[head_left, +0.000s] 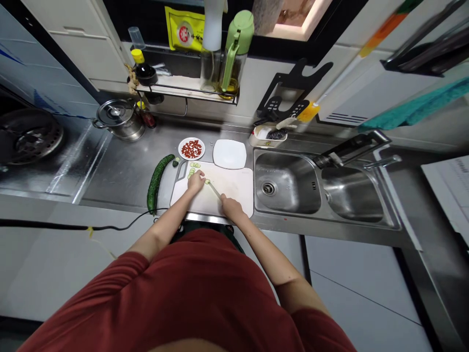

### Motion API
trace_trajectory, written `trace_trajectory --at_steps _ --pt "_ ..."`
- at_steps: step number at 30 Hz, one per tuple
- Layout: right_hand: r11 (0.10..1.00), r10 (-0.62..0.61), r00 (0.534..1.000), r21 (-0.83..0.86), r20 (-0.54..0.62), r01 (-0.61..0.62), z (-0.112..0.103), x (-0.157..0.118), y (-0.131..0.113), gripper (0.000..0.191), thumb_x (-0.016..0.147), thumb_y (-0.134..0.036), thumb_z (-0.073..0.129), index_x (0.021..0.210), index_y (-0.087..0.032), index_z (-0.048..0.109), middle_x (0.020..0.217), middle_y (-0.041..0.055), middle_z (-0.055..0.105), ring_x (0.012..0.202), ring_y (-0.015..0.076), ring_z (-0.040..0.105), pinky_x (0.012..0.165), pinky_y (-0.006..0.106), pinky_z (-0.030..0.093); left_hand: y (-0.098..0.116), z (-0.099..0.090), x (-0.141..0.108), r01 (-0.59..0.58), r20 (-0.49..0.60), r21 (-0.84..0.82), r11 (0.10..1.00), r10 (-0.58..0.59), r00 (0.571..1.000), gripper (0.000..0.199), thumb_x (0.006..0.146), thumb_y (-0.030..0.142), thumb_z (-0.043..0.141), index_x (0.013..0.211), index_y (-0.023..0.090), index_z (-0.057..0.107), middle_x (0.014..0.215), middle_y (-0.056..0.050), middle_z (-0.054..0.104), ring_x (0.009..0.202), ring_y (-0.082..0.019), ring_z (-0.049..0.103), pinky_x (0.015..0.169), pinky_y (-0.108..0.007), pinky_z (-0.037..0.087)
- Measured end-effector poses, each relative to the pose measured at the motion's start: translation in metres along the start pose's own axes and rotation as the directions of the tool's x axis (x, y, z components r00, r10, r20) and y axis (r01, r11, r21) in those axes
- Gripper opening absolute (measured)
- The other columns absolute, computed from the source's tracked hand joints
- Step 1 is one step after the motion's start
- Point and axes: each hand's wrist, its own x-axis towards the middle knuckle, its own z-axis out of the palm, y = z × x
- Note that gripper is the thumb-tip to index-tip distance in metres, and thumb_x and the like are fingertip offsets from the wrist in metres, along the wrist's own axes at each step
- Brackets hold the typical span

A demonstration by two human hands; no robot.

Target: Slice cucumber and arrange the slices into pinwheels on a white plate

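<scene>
A white cutting board [234,188] lies on the steel counter. My right hand [232,209] is closed round the handle of a knife [214,189], whose blade points up and left. Near the blade's tip is a pale green slice [207,181]. Just left of it, my left hand [196,182] has its fingers curled and pressed together; what they hold, if anything, is too small to make out. Several cucumber slices [195,165] lie at the board's upper left. A long green cucumber [157,183] rests on the counter left of the board, with small dark green end pieces [176,162] nearby.
Behind the board stand a plate of chopped red pieces [191,148] and a white square plate [229,154]. A double sink [289,183] is on the right. A steel pot [120,120] stands at the back left, below a shelf [183,88] with bottles.
</scene>
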Motion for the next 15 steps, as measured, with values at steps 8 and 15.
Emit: trace_trajectory --at_steps 8,15 --pt "1.000 0.007 0.999 0.020 0.045 -0.008 -0.001 -0.003 0.000 0.037 0.086 -0.007 0.034 0.122 -0.014 0.039 0.101 0.0155 0.064 0.094 0.0244 0.062 0.075 0.033 0.045 -0.004 0.004 0.003 -0.004 -0.010 0.001 1.000 0.004 1.000 0.014 0.078 0.028 0.059 0.092 0.025 0.058 0.079 0.000 0.061 0.077 -0.016 0.057 0.069 -0.025 0.038" --pt "1.000 -0.020 0.999 0.000 -0.045 0.020 -0.002 0.011 -0.006 0.036 0.086 -0.006 0.032 0.120 -0.014 0.040 0.097 0.0144 0.065 0.090 0.0249 0.064 0.072 0.033 0.047 -0.005 0.005 0.004 -0.007 -0.005 -0.004 1.000 0.007 1.000 0.015 0.078 0.029 0.060 0.092 0.024 0.058 0.078 0.000 0.060 0.077 -0.016 0.056 0.068 -0.024 0.037"
